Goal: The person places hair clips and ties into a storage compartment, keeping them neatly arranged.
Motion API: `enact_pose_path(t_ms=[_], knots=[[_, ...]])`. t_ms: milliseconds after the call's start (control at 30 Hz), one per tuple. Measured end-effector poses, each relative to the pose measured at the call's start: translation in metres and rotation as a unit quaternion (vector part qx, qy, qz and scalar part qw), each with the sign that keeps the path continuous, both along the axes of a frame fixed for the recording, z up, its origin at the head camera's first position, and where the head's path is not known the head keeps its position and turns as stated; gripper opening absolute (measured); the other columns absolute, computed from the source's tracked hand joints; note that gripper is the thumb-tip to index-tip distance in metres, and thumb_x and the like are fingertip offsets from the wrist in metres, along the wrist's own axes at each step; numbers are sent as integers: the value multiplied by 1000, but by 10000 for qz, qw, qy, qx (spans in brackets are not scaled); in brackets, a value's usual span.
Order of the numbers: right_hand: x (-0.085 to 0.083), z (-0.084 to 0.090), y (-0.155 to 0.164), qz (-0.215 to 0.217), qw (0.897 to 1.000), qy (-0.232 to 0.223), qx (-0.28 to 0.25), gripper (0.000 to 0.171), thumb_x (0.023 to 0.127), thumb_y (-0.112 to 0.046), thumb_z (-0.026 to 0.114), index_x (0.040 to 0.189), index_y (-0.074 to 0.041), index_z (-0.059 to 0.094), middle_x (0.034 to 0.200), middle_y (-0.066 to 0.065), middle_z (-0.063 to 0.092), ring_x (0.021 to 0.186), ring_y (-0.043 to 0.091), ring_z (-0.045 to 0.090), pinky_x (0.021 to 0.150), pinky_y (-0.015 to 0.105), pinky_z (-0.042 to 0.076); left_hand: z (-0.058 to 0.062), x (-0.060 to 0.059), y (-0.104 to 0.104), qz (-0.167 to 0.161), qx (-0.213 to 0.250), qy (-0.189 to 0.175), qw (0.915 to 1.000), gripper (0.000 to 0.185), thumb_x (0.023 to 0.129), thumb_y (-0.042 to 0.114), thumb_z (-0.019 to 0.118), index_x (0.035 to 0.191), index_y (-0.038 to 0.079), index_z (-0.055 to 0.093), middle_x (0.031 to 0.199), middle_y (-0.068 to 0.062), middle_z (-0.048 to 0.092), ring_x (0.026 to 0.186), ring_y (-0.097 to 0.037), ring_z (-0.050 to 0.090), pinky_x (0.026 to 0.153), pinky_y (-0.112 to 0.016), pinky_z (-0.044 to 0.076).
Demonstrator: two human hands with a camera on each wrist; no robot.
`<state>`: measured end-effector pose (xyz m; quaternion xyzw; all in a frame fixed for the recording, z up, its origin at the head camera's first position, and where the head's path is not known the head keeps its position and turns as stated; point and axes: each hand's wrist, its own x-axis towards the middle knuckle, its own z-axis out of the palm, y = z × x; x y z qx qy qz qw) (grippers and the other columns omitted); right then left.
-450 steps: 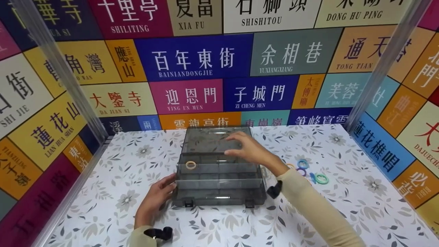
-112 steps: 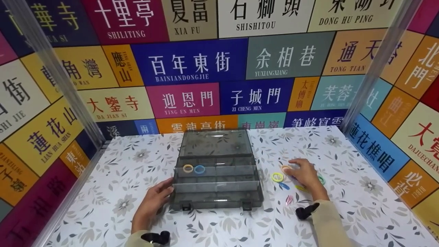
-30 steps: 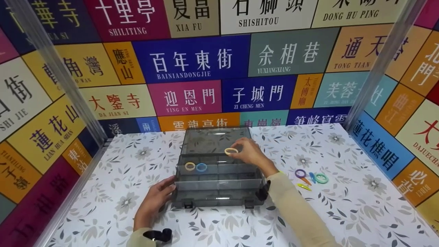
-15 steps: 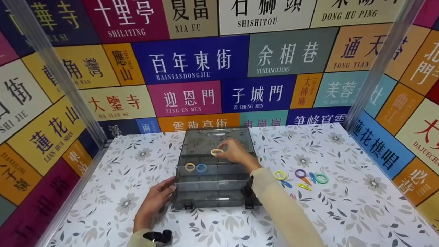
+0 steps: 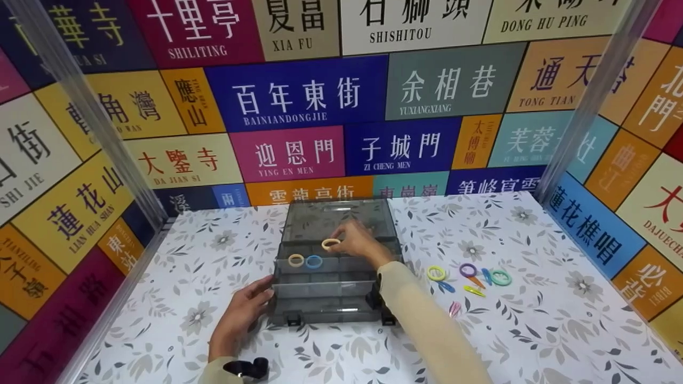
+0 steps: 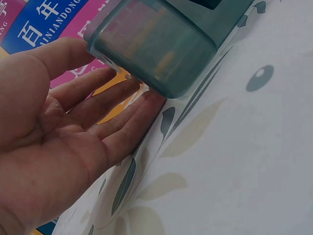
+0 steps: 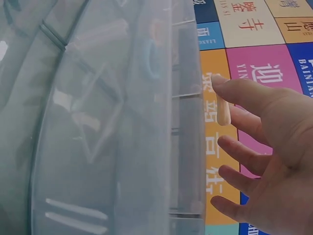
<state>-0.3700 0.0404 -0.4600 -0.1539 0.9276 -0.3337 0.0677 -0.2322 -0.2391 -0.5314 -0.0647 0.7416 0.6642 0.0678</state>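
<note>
Right hand [image 5: 362,242]: thumb and forefinger pinched on a pale yellow ring [image 7: 223,113], remaining three fingers spread apart, clear of the ring. Left hand [image 5: 241,314]: fingers extended and slightly parted, tips against the left side of a box [image 5: 339,317].

Pale yellow ring: thin and round, almost flat-lying in the head view, edge-on in the right wrist view; held above the rear of the box, near the hinge line.

Box: smoky, see-through, crossed by dividers, with lid [image 5: 325,216] folded back. Toward its left, side by side at the rear divider, a tan ring [image 5: 295,266] and a blue ring [image 5: 314,266]; exact compartment not clear. Right of the box, on the flower-patterned table [image 5: 533,325]: a yellow ring [image 5: 436,280], a purple ring [image 5: 461,270] and a green ring [image 5: 501,285].
</note>
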Motion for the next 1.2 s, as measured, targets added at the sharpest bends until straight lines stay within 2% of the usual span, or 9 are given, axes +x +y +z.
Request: enact_pose_path(t_ms=[167, 400, 600, 867, 1033, 1133, 1200], knots=[[3, -6, -2, 141, 9998, 154, 54, 28, 81, -31, 85, 103, -15, 78, 128, 10, 66, 133, 35, 50, 120, 69, 19, -1, -2, 0, 61, -24, -70, 10000, 47, 101, 14, 57, 147, 9, 51, 157, -13, 44, 143, -35, 44, 115, -55, 42], [2, -11, 2, 255, 9996, 95, 51, 37, 81, -28, 84, 113, -11, 75, 132, 11, 65, 136, 36, 48, 122, 68, 14, 1, -1, 1, 75, -95, -64, 9999, 48, 101, 16, 58, 147, 9, 51, 156, -16, 45, 143, -34, 45, 114, -54, 42], [2, -10, 2, 243, 9997, -13, 61, 38, 81, -29, 84, 114, -11, 75, 134, 11, 65, 139, 37, 45, 123, 67, 13, 1, -1, 1, 95, -171, -30, 9998, 47, 101, 15, 58, 147, 9, 51, 155, -15, 46, 142, -33, 46, 113, -54, 43], [1, -7, -1, 262, 9996, 104, 48, 37, 81, -29, 84, 112, -10, 77, 128, 9, 68, 134, 37, 49, 122, 68, 15, 0, -2, 1, 59, 8, -75, 10000, 49, 101, 15, 58, 148, 7, 49, 156, -16, 45, 143, -36, 44, 111, -52, 46], [3, -4, -1, 199, 9996, 204, -30, 23, 82, -27, 84, 99, -12, 79, 126, 9, 67, 137, 36, 46, 122, 68, 12, 1, -2, 1, 77, -12, -142, 9999, 49, 100, 16, 59, 148, 9, 49, 157, -15, 44, 144, -36, 42, 114, -54, 43], [4, -4, -1, 163, 9993, 332, -95, 14, 81, -24, 85, 83, -13, 77, 115, 7, 69, 135, 35, 48, 122, 69, 12, 1, -2, 1, 94, -3, -175, 9998, 50, 100, 17, 60, 148, 11, 50, 157, -13, 44, 145, -35, 42, 115, -55, 41], [5, -5, -1, 165, 9990, 409, -113, 15, 82, -24, 84, 77, -13, 76, 108, 5, 69, 133, 35, 49, 121, 70, 12, 1, -2, 1, 109, 1, -172, 9998, 50, 99, 18, 61, 148, 11, 50, 157, -13, 45, 145, -34, 42, 115, -55, 41]])
